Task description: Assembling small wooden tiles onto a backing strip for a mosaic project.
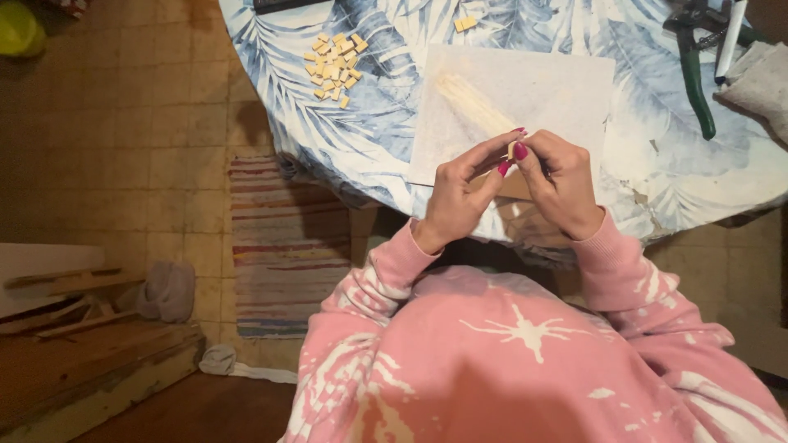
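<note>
My left hand point(461, 194) and my right hand point(560, 182) meet at the near edge of a round table, fingertips pinched together on a small pale wooden piece point(512, 150). A tan flat piece point(510, 187) shows between the palms, partly hidden. Behind the hands lies a white sheet point(558, 90) with a pale ridged bundle of sticks point(474, 105) resting on it. A heap of several small tan wooden tiles point(335, 69) sits on the tablecloth to the far left, and two more tiles point(465, 24) lie near the top.
The table wears a blue leaf-print cloth point(386, 123). Green-handled pliers point(696, 70) and a white pen point(729, 41) lie at the far right beside a grey cloth point(763, 82). On the tiled floor are a striped rug point(283, 246) and wooden boards point(74, 328).
</note>
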